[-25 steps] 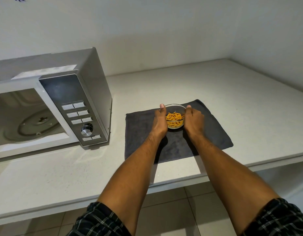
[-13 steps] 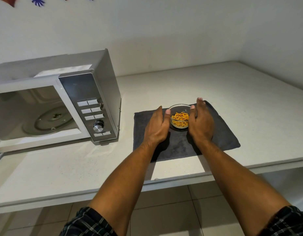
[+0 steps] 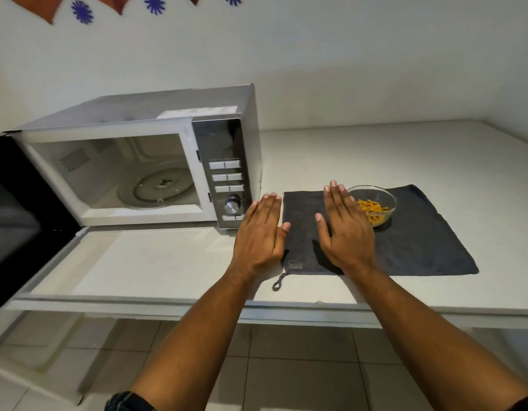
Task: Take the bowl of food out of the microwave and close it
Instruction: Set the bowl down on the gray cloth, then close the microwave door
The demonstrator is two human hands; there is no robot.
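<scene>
A small glass bowl (image 3: 375, 203) of orange food stands on a dark grey cloth (image 3: 417, 247) on the white counter. The silver microwave (image 3: 156, 120) sits to the left with its cavity showing a bare glass turntable (image 3: 158, 188). Its black door (image 3: 16, 209) hangs wide to the far left. My right hand (image 3: 344, 229) hovers flat over the cloth, just left of the bowl and holding nothing. My left hand (image 3: 261, 235) is spread flat in front of the microwave's control panel (image 3: 227, 179), also holding nothing.
The white counter (image 3: 405, 155) runs back to the wall and right into a corner. Its front edge lies just under my forearms, with tiled floor below. Paper decorations (image 3: 81, 10) hang on the wall above the microwave.
Both hands have let go of the bowl and moved left, away from it. The view has swung left, bringing the whole microwave and its door into sight.
</scene>
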